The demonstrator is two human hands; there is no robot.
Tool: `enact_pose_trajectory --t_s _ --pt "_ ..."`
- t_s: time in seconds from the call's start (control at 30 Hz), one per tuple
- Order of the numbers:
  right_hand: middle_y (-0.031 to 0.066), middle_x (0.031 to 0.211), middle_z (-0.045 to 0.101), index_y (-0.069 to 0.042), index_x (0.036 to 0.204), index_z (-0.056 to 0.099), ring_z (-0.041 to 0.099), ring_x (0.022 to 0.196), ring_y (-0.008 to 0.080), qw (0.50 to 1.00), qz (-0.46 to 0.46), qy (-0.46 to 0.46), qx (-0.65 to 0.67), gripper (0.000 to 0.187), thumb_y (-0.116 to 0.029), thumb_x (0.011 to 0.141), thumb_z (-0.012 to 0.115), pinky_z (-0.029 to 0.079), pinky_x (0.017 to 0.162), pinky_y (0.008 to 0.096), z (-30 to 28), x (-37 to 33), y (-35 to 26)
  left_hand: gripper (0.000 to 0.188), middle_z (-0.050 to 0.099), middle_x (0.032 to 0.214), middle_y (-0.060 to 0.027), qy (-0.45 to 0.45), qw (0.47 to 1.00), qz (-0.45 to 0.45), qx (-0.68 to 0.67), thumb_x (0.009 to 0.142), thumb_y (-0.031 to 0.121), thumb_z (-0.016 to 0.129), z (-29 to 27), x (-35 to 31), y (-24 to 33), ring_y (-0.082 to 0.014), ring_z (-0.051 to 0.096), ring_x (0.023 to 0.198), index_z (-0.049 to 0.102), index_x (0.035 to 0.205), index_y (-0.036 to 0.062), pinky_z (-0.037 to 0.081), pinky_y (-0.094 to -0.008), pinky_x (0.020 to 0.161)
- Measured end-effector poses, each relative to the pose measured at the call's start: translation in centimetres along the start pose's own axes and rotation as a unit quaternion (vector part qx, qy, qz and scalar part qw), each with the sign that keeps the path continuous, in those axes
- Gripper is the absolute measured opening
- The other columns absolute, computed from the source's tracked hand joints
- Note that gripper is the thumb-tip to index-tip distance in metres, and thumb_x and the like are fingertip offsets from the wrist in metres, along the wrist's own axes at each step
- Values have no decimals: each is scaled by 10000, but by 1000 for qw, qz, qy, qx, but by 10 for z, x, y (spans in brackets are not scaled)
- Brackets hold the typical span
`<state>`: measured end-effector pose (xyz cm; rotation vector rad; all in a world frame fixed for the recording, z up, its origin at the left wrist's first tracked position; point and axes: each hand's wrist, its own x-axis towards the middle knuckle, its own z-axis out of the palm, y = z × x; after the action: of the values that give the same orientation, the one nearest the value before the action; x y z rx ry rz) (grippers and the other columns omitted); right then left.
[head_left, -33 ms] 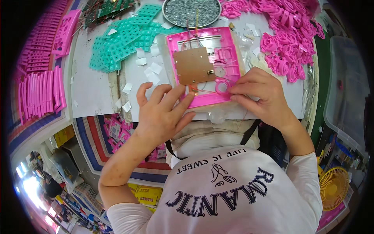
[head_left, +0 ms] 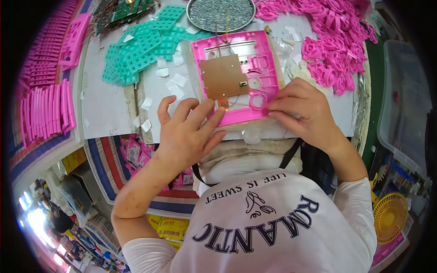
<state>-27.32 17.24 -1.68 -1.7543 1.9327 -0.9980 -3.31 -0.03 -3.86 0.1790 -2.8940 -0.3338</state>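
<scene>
A pink plastic housing (head_left: pixel 241 117) lies on the table in front of me. A brown circuit board (head_left: pixel 223 76) sits inside it, with several thin wires at its top end. My left hand (head_left: pixel 184 132) has its fingers spread, and a fingertip rests by a small orange board (head_left: pixel 223 103) at the housing's near left corner. At the near right edge, my right hand (head_left: pixel 305 109) pinches what looks like a thin reddish wire (head_left: pixel 243 105) coming from the small board. Its fingertips are beside a pink ring (head_left: pixel 251 99) in the housing; their exact grip is partly hidden.
A round metal tray (head_left: pixel 188 16) of small metal parts stands behind the housing. Turquoise perforated sheets (head_left: pixel 136 57) and white paper scraps (head_left: pixel 175 84) lie left. Pink strap-like parts (head_left: pixel 332 50) are heaped right. Stacked pink pieces (head_left: pixel 48 111) lie far left; a yellow fan (head_left: pixel 390 218) is lower right.
</scene>
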Motion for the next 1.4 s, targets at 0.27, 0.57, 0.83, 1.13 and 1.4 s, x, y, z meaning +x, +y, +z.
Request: enact_pose_trajectory --t_s 0.27,0.57,0.83,1.13,1.4 --pt "56 887 700 -85 909 780 635 837 260 996 -81 -42 -14 175 -100 742 831 524 728 374 -3 0 17 546 596 1216 -31 -45 999 22 -8 760 346 825 -3 3 -10 -222 576 1041 698 1279 231 271 -567 1084" --pt "41 902 706 -84 943 782 619 819 243 988 -147 42 24 246 -83 711 862 493 715 356 16 -15 34 453 665 1098 -38 42 991 31 -122 692 220 869 12 3 -25 -185 648 931 752 1129 187 310 -555 1103" --pt "33 913 705 -87 928 775 603 881 262 985 -163 51 -28 254 -106 688 858 489 755 376 19 -12 28 378 655 1066 -41 -1 993 12 -117 715 200 856 -2 13 -19 -174 654 906 738 1070 144 311 -530 1118" --pt "11 1079 725 -148 959 816 517 1054 287 994 -93 57 31 256 -122 709 866 455 903 399 23 -24 41 393 629 1119 -61 -30 990 -49 -128 749 170 831 -12 14 -6 -197 623 864 709 1119 122 351 -483 1028" --pt "44 1249 667 -175 950 825 444 1141 305 991 -11 105 77 266 -128 693 873 379 1004 425 35 -32 33 427 640 1140 -52 25 989 -47 -137 707 112 839 -8 23 15 -174 596 798 710 1114 131 364 -392 870"
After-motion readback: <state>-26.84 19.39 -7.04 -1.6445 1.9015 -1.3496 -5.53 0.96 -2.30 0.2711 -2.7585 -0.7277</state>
